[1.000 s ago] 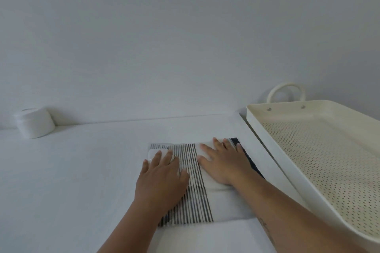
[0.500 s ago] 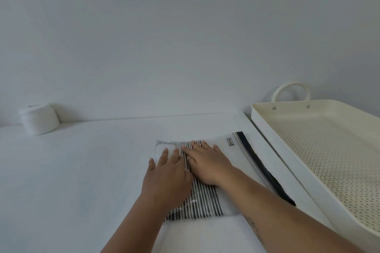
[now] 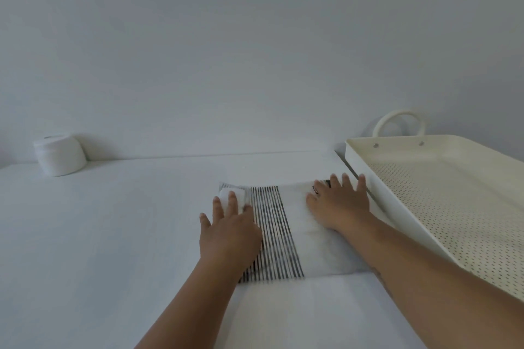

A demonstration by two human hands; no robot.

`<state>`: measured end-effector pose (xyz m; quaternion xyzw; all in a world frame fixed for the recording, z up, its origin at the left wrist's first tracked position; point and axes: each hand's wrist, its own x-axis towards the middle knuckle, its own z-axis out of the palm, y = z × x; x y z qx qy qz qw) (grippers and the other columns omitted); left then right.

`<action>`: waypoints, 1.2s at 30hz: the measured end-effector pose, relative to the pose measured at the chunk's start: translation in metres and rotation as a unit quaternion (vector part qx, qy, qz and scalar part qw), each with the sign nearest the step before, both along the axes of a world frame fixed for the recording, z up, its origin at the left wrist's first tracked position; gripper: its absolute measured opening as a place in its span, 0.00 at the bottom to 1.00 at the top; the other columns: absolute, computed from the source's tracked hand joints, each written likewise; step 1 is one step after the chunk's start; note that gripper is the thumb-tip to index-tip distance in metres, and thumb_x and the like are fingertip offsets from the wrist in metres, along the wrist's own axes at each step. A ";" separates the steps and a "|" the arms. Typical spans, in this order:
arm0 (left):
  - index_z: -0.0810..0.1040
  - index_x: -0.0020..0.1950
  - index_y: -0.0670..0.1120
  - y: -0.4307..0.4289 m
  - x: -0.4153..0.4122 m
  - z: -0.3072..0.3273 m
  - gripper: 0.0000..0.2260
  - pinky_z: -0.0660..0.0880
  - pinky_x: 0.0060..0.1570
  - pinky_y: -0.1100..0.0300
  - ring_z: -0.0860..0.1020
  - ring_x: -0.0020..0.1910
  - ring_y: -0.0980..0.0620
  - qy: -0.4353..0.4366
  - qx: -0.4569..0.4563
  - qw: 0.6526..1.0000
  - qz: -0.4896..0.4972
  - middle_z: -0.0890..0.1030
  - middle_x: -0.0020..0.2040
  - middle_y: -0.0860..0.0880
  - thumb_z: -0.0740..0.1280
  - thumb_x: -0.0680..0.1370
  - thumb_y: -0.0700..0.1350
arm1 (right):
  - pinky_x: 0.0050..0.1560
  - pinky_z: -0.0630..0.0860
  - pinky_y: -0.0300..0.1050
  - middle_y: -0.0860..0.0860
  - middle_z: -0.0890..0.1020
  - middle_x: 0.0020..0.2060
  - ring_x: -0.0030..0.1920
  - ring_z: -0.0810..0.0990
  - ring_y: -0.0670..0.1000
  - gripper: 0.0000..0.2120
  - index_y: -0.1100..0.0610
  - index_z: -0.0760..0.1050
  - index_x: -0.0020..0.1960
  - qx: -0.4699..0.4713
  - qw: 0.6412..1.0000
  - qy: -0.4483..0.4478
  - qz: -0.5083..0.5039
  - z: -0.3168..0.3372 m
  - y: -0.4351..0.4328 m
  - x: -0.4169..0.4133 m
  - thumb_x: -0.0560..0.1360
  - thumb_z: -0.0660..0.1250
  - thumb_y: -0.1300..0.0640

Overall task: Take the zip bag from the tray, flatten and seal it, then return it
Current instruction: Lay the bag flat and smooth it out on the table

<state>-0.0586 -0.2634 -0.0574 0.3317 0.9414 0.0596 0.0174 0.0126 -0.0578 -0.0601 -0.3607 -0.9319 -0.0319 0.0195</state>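
Since the picture half a second ago, the right hand (image 3: 338,202) has slid away from the left hand (image 3: 226,231). It went to the right side of the zip bag (image 3: 286,231), close to the tray (image 3: 368,178). Before, the two hands lay side by side in the middle of the bag. Now they are well apart.

The zip bag lies flat on the white table (image 3: 113,235), just below the middle of the frame. It has a band of dark and white stripes down its middle. The rest of it looks pale and see-through.

The left hand is open and flat, palm down. It presses on the left part of the bag, and its fingers are spread. The right hand is also open and flat, palm down. Its fingers point up the frame and are spread wide. Neither hand holds anything.

The cream tray sits at the right of the frame, just beside the bag. Its floor is full of small holes. A round handle (image 3: 399,122) stands up at its far end.

A white roll (image 3: 60,154) sits at the far left, by the wall.
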 end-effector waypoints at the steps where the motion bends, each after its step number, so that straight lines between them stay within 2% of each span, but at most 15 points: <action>1: 0.53 0.78 0.50 0.000 0.000 -0.001 0.24 0.45 0.74 0.39 0.40 0.77 0.40 0.006 0.003 1.000 -0.002 0.42 0.80 0.45 0.49 0.81 0.49 | 0.74 0.37 0.65 0.53 0.52 0.79 0.78 0.47 0.58 0.27 0.48 0.53 0.77 0.021 1.000 0.006 0.002 0.006 -0.001 0.000 0.79 0.45 0.44; 3: 0.53 0.78 0.49 0.000 -0.001 -0.002 0.24 0.46 0.74 0.40 0.41 0.78 0.41 0.011 0.011 1.000 0.001 0.43 0.80 0.45 0.49 0.81 0.49 | 0.76 0.45 0.61 0.54 0.53 0.79 0.78 0.49 0.57 0.26 0.52 0.53 0.78 -0.015 0.995 0.070 0.074 0.016 -0.014 -0.005 0.81 0.49 0.50; 5: 0.54 0.78 0.49 0.000 -0.003 -0.003 0.24 0.47 0.74 0.40 0.42 0.78 0.40 0.014 0.016 1.000 0.007 0.44 0.80 0.44 0.49 0.81 0.49 | 0.76 0.50 0.56 0.52 0.54 0.79 0.78 0.50 0.54 0.25 0.51 0.53 0.78 -0.130 0.965 0.148 0.176 0.018 -0.040 -0.008 0.81 0.50 0.52; 7: 0.54 0.78 0.49 0.000 -0.002 -0.004 0.24 0.47 0.74 0.41 0.43 0.78 0.40 0.022 0.012 1.000 0.009 0.45 0.80 0.44 0.49 0.81 0.50 | 0.75 0.50 0.53 0.50 0.53 0.79 0.78 0.49 0.52 0.24 0.49 0.53 0.78 -0.187 0.939 0.173 0.229 0.007 -0.067 -0.005 0.82 0.49 0.52; 8: 0.54 0.78 0.49 0.000 -0.002 -0.005 0.24 0.47 0.74 0.41 0.43 0.78 0.40 0.023 0.009 1.000 0.010 0.45 0.80 0.44 0.48 0.81 0.50 | 0.76 0.49 0.53 0.51 0.53 0.79 0.78 0.49 0.52 0.24 0.48 0.53 0.78 -0.179 0.941 0.159 0.238 -0.001 -0.075 -0.002 0.82 0.49 0.50; 10: 0.54 0.78 0.49 0.000 -0.002 -0.006 0.25 0.47 0.74 0.40 0.43 0.78 0.40 0.023 0.004 1.000 0.017 0.45 0.80 0.44 0.48 0.80 0.51 | 0.76 0.46 0.55 0.51 0.52 0.79 0.79 0.48 0.54 0.25 0.45 0.52 0.77 -0.132 0.960 0.100 0.228 -0.016 -0.078 0.002 0.81 0.46 0.44; 12: 0.55 0.77 0.50 0.000 -0.002 -0.005 0.25 0.46 0.74 0.39 0.43 0.78 0.40 0.022 -0.001 1.000 0.020 0.45 0.80 0.45 0.47 0.80 0.52 | 0.77 0.42 0.57 0.49 0.47 0.79 0.79 0.44 0.54 0.28 0.40 0.47 0.77 -0.108 0.973 0.041 0.200 -0.018 -0.069 0.005 0.78 0.41 0.37; 15: 0.56 0.77 0.50 0.001 -0.003 -0.003 0.24 0.46 0.73 0.37 0.42 0.78 0.41 0.015 0.003 1.000 0.019 0.45 0.80 0.45 0.47 0.80 0.51 | 0.75 0.37 0.61 0.48 0.43 0.79 0.79 0.41 0.54 0.32 0.39 0.41 0.77 -0.093 0.983 0.008 0.160 -0.016 -0.051 0.014 0.75 0.38 0.31; 20: 0.55 0.77 0.52 -0.002 0.000 0.001 0.23 0.45 0.73 0.35 0.42 0.77 0.38 0.030 -0.017 0.999 0.027 0.45 0.80 0.46 0.48 0.81 0.48 | 0.74 0.35 0.62 0.47 0.43 0.79 0.78 0.38 0.54 0.33 0.41 0.41 0.77 -0.109 0.991 0.016 0.075 -0.015 -0.026 0.038 0.74 0.39 0.32; 23: 0.55 0.77 0.50 0.003 0.013 0.005 0.23 0.41 0.73 0.36 0.42 0.77 0.37 0.152 -0.029 0.988 -0.027 0.47 0.80 0.45 0.50 0.81 0.44 | 0.75 0.36 0.61 0.48 0.43 0.79 0.78 0.38 0.54 0.33 0.43 0.42 0.78 -0.108 0.991 0.024 0.072 -0.015 -0.027 0.046 0.76 0.39 0.34; 24: 0.54 0.77 0.50 0.007 0.019 0.003 0.23 0.42 0.73 0.38 0.43 0.77 0.39 0.166 -0.013 0.984 -0.064 0.48 0.80 0.45 0.50 0.82 0.45 | 0.75 0.37 0.61 0.48 0.43 0.79 0.78 0.38 0.54 0.33 0.44 0.42 0.78 -0.108 0.991 0.027 0.072 -0.015 -0.029 0.048 0.76 0.39 0.34; 27: 0.53 0.78 0.48 0.019 0.035 -0.007 0.24 0.45 0.75 0.45 0.48 0.78 0.46 0.096 0.023 0.985 -0.140 0.52 0.80 0.47 0.47 0.82 0.54 | 0.76 0.37 0.60 0.48 0.43 0.79 0.78 0.39 0.54 0.31 0.45 0.42 0.78 -0.109 0.991 0.033 0.065 -0.014 -0.032 0.053 0.77 0.40 0.37; 31: 0.51 0.78 0.47 0.022 0.034 -0.017 0.35 0.44 0.75 0.51 0.51 0.78 0.51 0.070 0.013 0.992 -0.100 0.54 0.80 0.48 0.43 0.77 0.66 | 0.76 0.37 0.60 0.48 0.42 0.79 0.78 0.39 0.53 0.31 0.45 0.42 0.78 -0.112 0.991 0.029 0.070 -0.014 -0.034 0.058 0.78 0.41 0.37; 34: 0.49 0.78 0.44 0.021 0.030 -0.015 0.40 0.37 0.74 0.47 0.48 0.78 0.52 0.070 -0.016 0.996 -0.049 0.53 0.80 0.48 0.40 0.74 0.69 | 0.76 0.37 0.61 0.47 0.42 0.79 0.78 0.39 0.51 0.32 0.45 0.41 0.78 -0.118 0.990 0.028 0.066 -0.015 -0.033 0.065 0.77 0.41 0.36; 36: 0.49 0.78 0.44 0.022 0.027 -0.013 0.40 0.34 0.72 0.45 0.47 0.78 0.52 0.075 -0.030 0.996 -0.031 0.52 0.80 0.48 0.39 0.74 0.68 | 0.76 0.37 0.60 0.46 0.42 0.79 0.78 0.39 0.50 0.33 0.46 0.42 0.78 -0.122 0.990 0.029 0.062 -0.014 -0.032 0.070 0.76 0.41 0.35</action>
